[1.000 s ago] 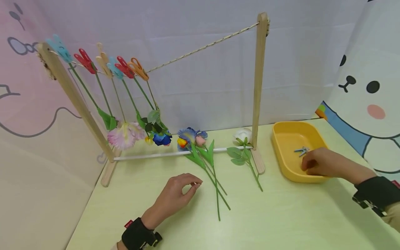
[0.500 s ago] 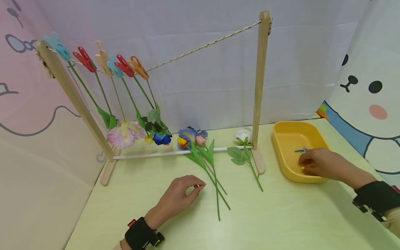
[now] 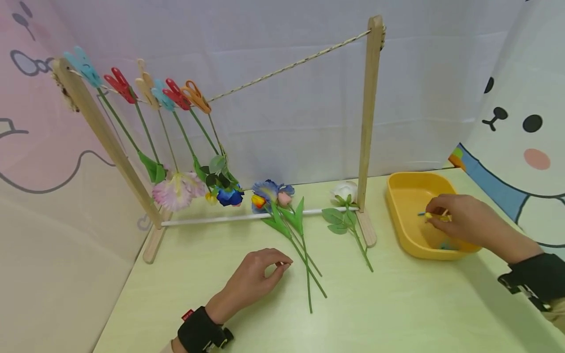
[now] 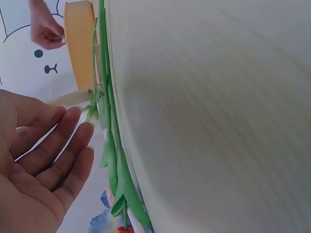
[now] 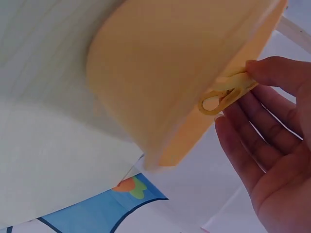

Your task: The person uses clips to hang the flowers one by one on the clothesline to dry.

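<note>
My right hand (image 3: 463,220) is over the yellow tray (image 3: 399,223), pinching a yellow clothespin (image 5: 226,92) between thumb and fingers. Blue clothespins (image 3: 449,245) lie on the tray floor, partly hidden by that hand. Near the table's middle, my left hand (image 3: 251,277) holds nothing, its fingers loosely bent and the thumb close to them. Just right of it lie tulips (image 3: 293,235) with crossing green stems and a blue-purple iris (image 3: 267,190). A white rose (image 3: 344,192) lies at the foot of the right post.
A wooden rack with a left post (image 3: 110,142) and a right post (image 3: 371,113) carries a rope (image 3: 287,71). Several clothespins (image 3: 119,84) hold flowers upside down on its left part, including a pink flower (image 3: 176,191). A white bar (image 3: 220,219) runs low between the posts.
My right hand has picked the yellow clothespin from the tray floor and risen slightly toward the back. A blue clothespin now shows beneath it. My left hand has shifted slightly right.
</note>
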`<state>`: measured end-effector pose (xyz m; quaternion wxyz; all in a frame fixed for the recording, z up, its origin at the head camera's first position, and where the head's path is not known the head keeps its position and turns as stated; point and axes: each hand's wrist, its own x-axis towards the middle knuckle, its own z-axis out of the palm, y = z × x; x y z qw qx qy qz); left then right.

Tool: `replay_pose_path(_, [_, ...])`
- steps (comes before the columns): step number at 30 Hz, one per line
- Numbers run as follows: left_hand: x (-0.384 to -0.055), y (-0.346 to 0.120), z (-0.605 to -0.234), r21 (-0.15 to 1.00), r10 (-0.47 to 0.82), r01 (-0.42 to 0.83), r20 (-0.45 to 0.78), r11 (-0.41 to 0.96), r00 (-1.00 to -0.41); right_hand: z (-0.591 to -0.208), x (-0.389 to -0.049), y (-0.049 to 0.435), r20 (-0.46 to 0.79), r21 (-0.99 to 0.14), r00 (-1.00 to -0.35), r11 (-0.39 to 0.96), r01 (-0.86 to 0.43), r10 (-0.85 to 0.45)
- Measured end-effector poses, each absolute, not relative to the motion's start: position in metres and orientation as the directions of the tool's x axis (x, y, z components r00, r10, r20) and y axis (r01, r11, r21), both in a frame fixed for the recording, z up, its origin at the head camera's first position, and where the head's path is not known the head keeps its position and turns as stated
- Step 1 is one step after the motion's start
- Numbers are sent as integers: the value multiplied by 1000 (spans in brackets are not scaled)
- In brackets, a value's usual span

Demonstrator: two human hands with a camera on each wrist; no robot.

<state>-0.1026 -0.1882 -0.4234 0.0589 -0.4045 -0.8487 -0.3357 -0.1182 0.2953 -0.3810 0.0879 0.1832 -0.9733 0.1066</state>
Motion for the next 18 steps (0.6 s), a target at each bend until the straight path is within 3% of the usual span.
replay_pose_path(10, [-101, -181, -417, 517, 650, 742, 395, 427, -650, -357, -107, 250, 466, -238, -808, 829, -506, -360])
replay_pose_path(18, [-102, -174, -414, 489, 654, 760, 414, 427, -633, -355, -106, 206, 513, -343, -783, 751, -563, -353])
